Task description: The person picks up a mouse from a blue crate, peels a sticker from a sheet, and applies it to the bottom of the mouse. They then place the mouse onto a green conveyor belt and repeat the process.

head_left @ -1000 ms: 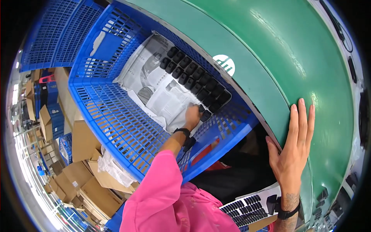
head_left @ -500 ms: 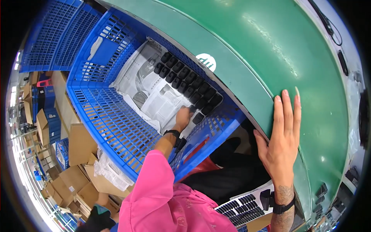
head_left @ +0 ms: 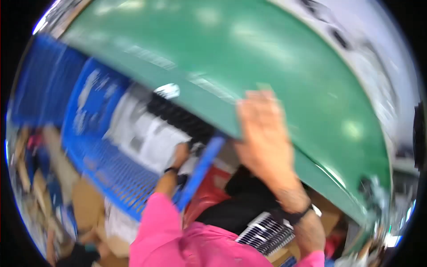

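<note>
My left hand (head_left: pixel 180 154) reaches down into a blue plastic basket (head_left: pixel 126 175), beside the near end of rows of small black pieces (head_left: pixel 178 115). Its fingers are smeared by motion, so I cannot make out whether it grips one. White printed paper (head_left: pixel 153 135) lines the basket floor under the pieces. My right hand (head_left: pixel 267 138) is open, fingers stretched out, at the edge of the green table (head_left: pixel 209 44); blur hides whether it touches the surface. Each wrist wears a black band.
A tray of black pieces (head_left: pixel 267 233) lies by my lap, near my right forearm. Another blue basket (head_left: pixel 44 84) stands at the far left. Cardboard (head_left: pixel 86 198) is at the lower left. A red surface (head_left: pixel 207 191) shows beyond the basket's near end. Dark items sit at the table's right end.
The whole view has swung, and the basket appears further left and lower. My right hand has shifted left along the table edge. My left hand stays in the basket near the pieces.
</note>
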`<state>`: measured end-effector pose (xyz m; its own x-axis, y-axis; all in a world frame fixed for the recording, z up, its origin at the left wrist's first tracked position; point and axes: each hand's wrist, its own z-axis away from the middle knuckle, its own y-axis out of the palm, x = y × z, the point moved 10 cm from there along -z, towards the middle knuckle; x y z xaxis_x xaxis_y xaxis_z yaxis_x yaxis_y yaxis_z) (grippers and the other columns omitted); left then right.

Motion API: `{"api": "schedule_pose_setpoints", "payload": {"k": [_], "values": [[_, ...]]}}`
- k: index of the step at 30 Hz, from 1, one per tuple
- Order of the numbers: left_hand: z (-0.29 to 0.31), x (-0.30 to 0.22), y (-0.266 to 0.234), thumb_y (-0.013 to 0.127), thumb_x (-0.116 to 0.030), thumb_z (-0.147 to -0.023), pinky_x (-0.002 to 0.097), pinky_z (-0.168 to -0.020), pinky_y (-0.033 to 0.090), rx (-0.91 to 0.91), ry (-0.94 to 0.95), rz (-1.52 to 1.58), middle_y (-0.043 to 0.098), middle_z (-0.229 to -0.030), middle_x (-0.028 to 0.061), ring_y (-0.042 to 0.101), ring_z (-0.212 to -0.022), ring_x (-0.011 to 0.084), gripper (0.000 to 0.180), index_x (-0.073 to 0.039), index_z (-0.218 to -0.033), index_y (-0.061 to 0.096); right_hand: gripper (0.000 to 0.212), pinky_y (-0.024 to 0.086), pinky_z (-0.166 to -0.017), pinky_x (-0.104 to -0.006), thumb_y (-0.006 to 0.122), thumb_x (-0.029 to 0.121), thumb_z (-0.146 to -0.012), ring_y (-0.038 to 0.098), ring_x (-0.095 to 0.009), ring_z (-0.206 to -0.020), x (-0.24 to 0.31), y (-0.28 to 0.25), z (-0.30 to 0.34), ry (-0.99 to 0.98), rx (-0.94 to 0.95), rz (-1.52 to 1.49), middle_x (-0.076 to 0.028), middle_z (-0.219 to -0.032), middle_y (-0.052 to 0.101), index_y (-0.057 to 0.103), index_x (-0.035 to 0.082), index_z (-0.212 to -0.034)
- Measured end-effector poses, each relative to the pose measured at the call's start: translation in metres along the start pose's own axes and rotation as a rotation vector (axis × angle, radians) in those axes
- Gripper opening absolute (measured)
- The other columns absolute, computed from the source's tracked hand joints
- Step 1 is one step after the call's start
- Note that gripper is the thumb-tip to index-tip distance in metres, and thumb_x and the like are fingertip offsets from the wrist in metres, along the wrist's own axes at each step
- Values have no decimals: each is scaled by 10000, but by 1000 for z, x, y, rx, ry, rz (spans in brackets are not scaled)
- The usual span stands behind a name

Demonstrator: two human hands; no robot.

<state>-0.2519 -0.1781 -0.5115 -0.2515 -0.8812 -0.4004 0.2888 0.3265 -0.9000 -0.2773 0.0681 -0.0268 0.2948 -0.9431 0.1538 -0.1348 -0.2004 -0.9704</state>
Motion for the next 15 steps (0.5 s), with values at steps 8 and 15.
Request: {"api": "schedule_pose_setpoints", "payload": {"k": [8, 15], "values": [[6, 1, -72, 611, -200, -801, 438, -629, 481, 96, 216, 329, 641, -727, 192, 627, -697, 366, 210, -5, -724, 619, 595, 293, -1072, -519, 703, 209, -736, 364, -426, -1279, -58, -89, 77, 307, -461, -127, -242, -1313, 449, 495, -35, -1237], [60, -107, -316, 611, -157, -879, 311, -601, 459, -133, 6, 300, 629, -756, 100, 579, -645, 189, 176, 15, -908, 634, 590, 268, -1055, -536, 707, 300, -787, 371, -454, -1228, -281, -154, 360, 1057, -455, 681, -293, -1286, 445, 514, -68, -1206]]}}
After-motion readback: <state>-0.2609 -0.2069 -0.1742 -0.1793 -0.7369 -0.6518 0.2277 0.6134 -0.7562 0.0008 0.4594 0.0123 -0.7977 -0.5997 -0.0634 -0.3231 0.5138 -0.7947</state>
